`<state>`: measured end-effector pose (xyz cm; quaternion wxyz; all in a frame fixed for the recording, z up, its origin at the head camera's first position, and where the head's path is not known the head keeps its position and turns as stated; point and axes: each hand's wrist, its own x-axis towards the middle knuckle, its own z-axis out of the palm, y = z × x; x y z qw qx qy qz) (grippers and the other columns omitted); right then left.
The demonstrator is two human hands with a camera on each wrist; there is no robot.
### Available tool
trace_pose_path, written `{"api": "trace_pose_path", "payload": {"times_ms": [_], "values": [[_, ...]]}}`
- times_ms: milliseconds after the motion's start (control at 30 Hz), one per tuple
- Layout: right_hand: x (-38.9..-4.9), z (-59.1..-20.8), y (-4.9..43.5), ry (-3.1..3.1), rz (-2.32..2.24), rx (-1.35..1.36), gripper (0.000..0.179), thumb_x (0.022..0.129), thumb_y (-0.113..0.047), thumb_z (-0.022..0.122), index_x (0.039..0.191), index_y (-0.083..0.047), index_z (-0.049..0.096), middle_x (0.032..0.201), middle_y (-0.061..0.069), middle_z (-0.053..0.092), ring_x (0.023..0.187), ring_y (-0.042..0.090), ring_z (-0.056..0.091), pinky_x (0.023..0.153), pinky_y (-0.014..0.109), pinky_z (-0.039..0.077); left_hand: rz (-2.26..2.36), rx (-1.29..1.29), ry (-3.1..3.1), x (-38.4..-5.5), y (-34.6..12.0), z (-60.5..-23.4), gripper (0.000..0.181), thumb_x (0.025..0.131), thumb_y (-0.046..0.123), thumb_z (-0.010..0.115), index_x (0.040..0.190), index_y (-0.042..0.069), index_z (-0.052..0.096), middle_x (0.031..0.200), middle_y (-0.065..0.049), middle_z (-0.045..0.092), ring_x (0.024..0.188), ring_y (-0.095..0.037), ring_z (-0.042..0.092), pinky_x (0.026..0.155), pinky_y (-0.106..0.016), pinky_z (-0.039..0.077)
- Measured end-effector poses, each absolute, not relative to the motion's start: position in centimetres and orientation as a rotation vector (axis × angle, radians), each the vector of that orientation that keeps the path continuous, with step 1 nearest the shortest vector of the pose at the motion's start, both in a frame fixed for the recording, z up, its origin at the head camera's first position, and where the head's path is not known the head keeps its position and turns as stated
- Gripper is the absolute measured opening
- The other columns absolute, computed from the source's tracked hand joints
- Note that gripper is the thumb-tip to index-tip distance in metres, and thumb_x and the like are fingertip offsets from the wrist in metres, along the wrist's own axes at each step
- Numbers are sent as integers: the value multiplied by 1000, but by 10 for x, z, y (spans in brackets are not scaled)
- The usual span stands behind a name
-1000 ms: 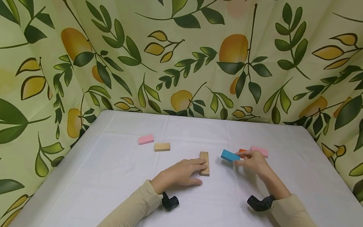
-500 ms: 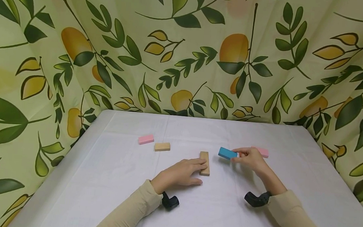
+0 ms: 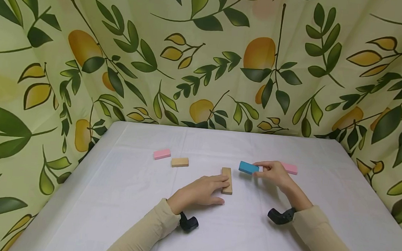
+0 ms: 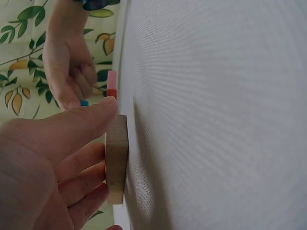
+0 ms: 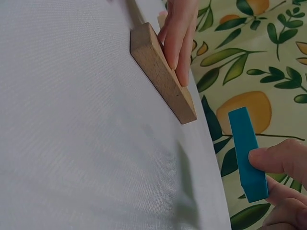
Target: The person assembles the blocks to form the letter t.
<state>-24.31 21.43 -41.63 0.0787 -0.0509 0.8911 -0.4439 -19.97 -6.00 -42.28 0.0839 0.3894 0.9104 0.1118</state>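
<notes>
Pinching a blue, brick-shaped, wooden-looking block (image 3: pixel 248 168) in the right hand (image 3: pixel 275 174), now closer to the tan, brick-shaped wooden block (image 5: pixel 163 76) under the relaxed left hand (image 3: pixel 200 191).

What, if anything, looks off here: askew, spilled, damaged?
Nothing stands out; no spill or damage visible. The wooden block under the left hand lies flat. The blue block sits tilted above the table, but the right hand is pinching it, so that isn't odd.
</notes>
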Motion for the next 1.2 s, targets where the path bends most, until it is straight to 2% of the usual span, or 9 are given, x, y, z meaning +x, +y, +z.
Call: {"api": "trace_pose_path", "payload": {"times_ms": [333, 600, 900, 1200], "values": [[-252, -417, 208, 2652, -1330, -159, 49, 81, -17, 75, 123, 5, 63, 60, -4, 32, 66, 13, 35, 60, 26, 27, 328, 1141, 2710, -201, -59, -425, 58, 92, 38, 63, 143, 16, 47, 157, 1, 36, 145, -17, 37, 117, -35, 35], [-260, -420, 202, 2653, -1357, -160, 48, 79, -15, 75, 121, 4, 64, 61, -4, 32, 62, 11, 33, 56, 23, 25, 336, 1151, 2708, -200, -60, -424, 58, 93, 37, 62, 143, 14, 47, 157, -1, 37, 145, -19, 38, 117, -36, 35], [-266, -423, 195, 2647, -1364, -147, 48, 79, -14, 74, 122, 5, 64, 61, -3, 33, 65, 13, 33, 59, 25, 26, 331, 1179, 2711, -201, -60, -426, 57, 93, 36, 62, 143, 13, 48, 156, -1, 38, 145, -19, 38, 117, -35, 36], [-271, -430, 190, 2629, -1384, -149, 47, 78, -14, 74, 121, 4, 64, 59, -6, 32, 57, 9, 31, 53, 21, 25, 332, 1139, 2710, -200, -59, -423, 56, 93, 36, 62, 143, 15, 47, 157, 1, 36, 146, -17, 36, 117, -36, 36]]}}
